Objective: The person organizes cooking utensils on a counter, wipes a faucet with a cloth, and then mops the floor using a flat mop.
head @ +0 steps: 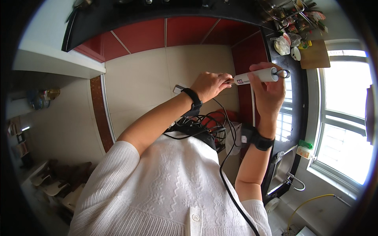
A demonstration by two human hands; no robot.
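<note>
My right hand [267, 91] grips a white cylindrical tube [257, 77] that bears writing and has a dark cord loop at its right end. The tube lies almost level, its loop end tilted slightly up. At the tube's left end, my left hand [213, 84] pinches thin brownish pieces that reach to the tube's opening; what they are I cannot tell. Both wrists wear black straps. Coiled black cables [214, 125] hang at my waist, and one cable runs over my white knitted top.
Red cabinets [189, 32] under a black counter [141, 14] stand ahead. On the right counter are a plastic bag [281, 45], a white bowl [295, 54], a wooden board [314, 54] and a steel sink [283, 169]. A window [345, 112] is beyond. A small grey-white object [178, 89] shows beneath my left hand.
</note>
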